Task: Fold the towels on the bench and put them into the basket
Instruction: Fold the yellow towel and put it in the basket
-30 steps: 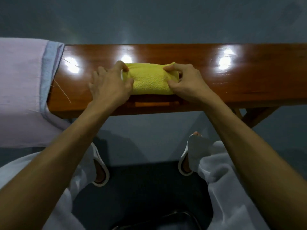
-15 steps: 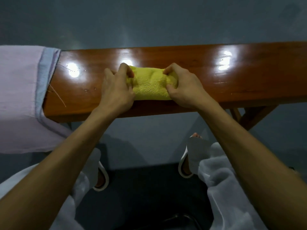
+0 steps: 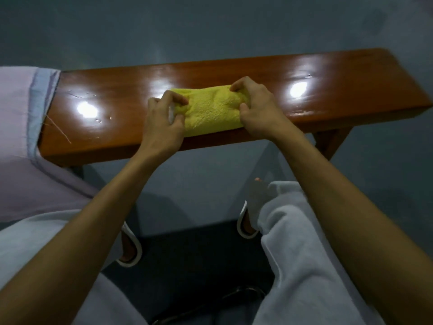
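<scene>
A folded yellow towel (image 3: 212, 111) lies on the glossy wooden bench (image 3: 328, 99), near its front edge. My left hand (image 3: 164, 123) grips the towel's left end, fingers curled over it, with a small white tag showing between them. My right hand (image 3: 257, 106) pinches the towel's right end between thumb and fingers. The towel is bunched slightly between the two hands. No basket shows clearly in the head view.
A pale lilac and light-blue cloth (image 3: 25, 127) drapes over the bench's left end. Below the bench are my knees in light trousers, white slippers (image 3: 246, 221) on the grey floor, and a dark curved metal part (image 3: 236, 296) at the bottom edge.
Both hands went from resting on the towel's ends to gripping them. The towel now looks squeezed shorter. The view has shifted, so the bench's right end shows.
</scene>
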`<state>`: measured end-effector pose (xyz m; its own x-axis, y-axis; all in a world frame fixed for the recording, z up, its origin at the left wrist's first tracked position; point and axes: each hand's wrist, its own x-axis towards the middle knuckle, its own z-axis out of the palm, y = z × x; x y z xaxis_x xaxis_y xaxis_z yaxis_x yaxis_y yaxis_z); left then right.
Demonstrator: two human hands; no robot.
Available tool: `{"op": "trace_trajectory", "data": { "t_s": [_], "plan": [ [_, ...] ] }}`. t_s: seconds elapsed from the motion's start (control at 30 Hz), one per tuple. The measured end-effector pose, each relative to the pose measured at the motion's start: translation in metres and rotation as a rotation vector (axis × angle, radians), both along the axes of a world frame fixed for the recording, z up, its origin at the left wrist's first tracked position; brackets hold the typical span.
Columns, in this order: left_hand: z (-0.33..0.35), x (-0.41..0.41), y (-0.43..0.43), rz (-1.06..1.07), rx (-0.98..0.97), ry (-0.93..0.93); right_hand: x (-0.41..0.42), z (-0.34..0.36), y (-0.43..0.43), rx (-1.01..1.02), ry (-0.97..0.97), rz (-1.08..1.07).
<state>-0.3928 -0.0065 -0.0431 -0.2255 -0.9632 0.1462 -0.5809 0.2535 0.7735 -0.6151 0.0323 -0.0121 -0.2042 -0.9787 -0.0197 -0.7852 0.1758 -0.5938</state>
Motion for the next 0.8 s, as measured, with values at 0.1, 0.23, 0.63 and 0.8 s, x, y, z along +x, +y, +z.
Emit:
{"op": "trace_trajectory", "data": {
  "t_s": [0.1, 0.23, 0.63, 0.8],
  "plan": [
    [0.003, -0.008, 0.01, -0.019, -0.002, 0.025, -0.011, -0.003, 0.013, -0.049, -0.056, -0.006],
    [0.004, -0.021, 0.025, -0.031, -0.077, 0.009, -0.023, -0.011, 0.034, -0.116, -0.121, -0.034],
    [0.02, -0.081, 0.064, -0.075, -0.061, 0.047, -0.078, -0.008, 0.089, -0.279, -0.139, -0.159],
    [0.015, -0.13, 0.087, -0.088, -0.004, 0.059, -0.114, -0.015, 0.121, -0.306, -0.113, -0.256]
  ]
}}
